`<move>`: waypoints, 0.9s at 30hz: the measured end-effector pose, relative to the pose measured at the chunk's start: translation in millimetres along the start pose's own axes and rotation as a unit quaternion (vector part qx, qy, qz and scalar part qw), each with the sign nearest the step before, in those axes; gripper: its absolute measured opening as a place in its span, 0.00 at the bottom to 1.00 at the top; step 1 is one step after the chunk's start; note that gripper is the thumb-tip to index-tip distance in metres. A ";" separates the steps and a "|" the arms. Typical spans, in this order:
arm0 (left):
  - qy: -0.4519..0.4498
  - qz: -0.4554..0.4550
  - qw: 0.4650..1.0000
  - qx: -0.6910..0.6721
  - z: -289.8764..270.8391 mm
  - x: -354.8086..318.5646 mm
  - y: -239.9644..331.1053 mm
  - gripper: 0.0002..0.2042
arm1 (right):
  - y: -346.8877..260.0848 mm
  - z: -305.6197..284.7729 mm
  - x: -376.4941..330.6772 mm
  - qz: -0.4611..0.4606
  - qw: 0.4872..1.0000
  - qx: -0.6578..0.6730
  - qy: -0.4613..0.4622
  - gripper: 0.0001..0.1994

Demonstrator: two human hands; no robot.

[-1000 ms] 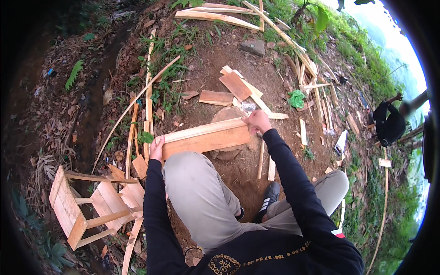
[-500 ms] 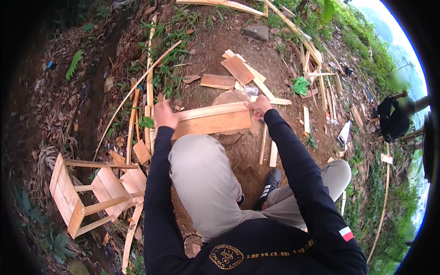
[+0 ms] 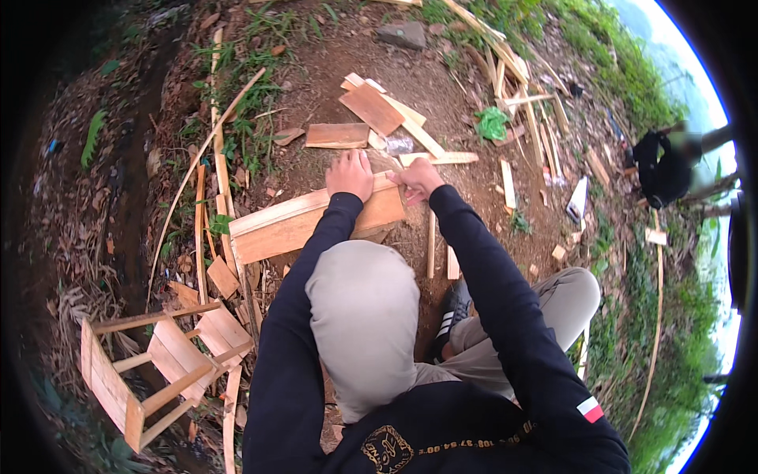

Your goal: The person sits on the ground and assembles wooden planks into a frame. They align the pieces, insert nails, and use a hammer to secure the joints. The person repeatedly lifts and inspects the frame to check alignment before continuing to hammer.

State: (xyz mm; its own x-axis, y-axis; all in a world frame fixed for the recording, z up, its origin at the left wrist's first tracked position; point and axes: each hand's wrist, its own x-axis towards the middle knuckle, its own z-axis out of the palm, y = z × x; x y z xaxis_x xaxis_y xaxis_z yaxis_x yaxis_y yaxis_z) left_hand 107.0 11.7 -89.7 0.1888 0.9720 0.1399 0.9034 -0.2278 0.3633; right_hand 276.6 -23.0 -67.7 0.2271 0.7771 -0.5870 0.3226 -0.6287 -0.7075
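In front of my knee lies a wide wooden board (image 3: pixel 278 238), slanting up to the right, with a narrow wooden strip (image 3: pixel 278 212) along its far edge. My left hand (image 3: pixel 350 175) presses over the strip near the right end, its fingers curled past the far edge. Just right of it, my right hand (image 3: pixel 418 180) is closed at the strip's right end, thumb and fingers at the corner. Whether anything small sits between those fingers is hidden. A round stump beneath the board is mostly covered.
Offcut boards (image 3: pixel 371 109) and a clear plastic bag (image 3: pixel 399 144) lie beyond my hands. A slatted wooden frame (image 3: pixel 178 355) stands at lower left. On the right are a handsaw (image 3: pixel 578 199), a green plastic bag (image 3: pixel 491 124), long strips and another person (image 3: pixel 663 166).
My left hand has moved from the board's left end to near its right end, beside my right hand. The board now slants, its left end lower. The view has shifted.
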 end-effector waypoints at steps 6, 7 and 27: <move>0.034 0.015 0.997 0.072 1.7 -2.8 2.2 0.15 | -13.7 -9.6 -2.3 0.016 0.997 -0.022 -0.075 0.27; 0.038 0.018 0.997 0.069 3.4 -1.7 4.1 0.15 | -13.0 -13.1 -0.8 0.016 0.996 -0.029 -0.079 0.26; 0.122 0.341 0.930 -0.058 -32.3 -42.5 -55.7 0.07 | 12.1 7.9 15.4 -0.030 0.996 -0.073 -0.031 0.30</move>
State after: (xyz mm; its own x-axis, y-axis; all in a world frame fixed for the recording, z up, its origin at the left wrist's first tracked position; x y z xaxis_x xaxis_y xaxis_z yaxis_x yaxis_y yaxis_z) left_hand 36.2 -18.8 -86.1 0.5973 0.5608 0.5734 0.5553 -0.8050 0.2089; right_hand 276.7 -18.9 -88.3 0.1476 0.8070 -0.5717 0.4653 -0.5668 -0.6799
